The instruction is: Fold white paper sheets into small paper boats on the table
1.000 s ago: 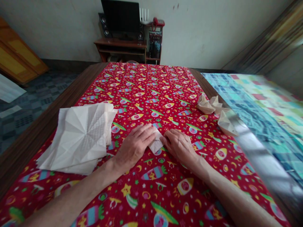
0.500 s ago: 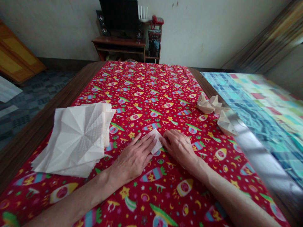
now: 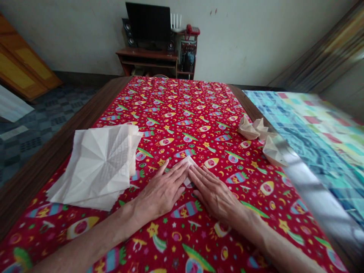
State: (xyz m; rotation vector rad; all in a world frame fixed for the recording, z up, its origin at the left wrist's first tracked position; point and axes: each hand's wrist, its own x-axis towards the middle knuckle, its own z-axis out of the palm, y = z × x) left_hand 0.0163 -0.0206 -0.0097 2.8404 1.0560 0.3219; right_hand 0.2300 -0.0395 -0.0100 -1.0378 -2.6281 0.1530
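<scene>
A small folded piece of white paper (image 3: pixel 189 160) lies on the red patterned cloth (image 3: pixel 182 125), mostly covered by my fingers. My left hand (image 3: pixel 162 186) rests flat on its left side with the fingers stretched out. From the right, my right hand (image 3: pixel 212 186) lies flat too, its straight fingertips pressing the paper's right side. The fingertips of both hands nearly meet over it. Left of my left hand sits a stack of creased white paper sheets (image 3: pixel 99 163), the top one marked with star-shaped fold lines.
Several folded paper shapes (image 3: pixel 248 128) stand near the table's right edge. The dark wooden table edge (image 3: pixel 105 98) shows along the left. Beyond the far end are a desk (image 3: pixel 148 55) with a monitor (image 3: pixel 148 22) and a red telephone (image 3: pixel 192 29). A bed (image 3: pixel 307 125) adjoins the right side.
My right hand has gone from curled fingers at the paper's right edge to stretched fingers lying on it. My left hand stays on the paper. The view has shifted slightly.
</scene>
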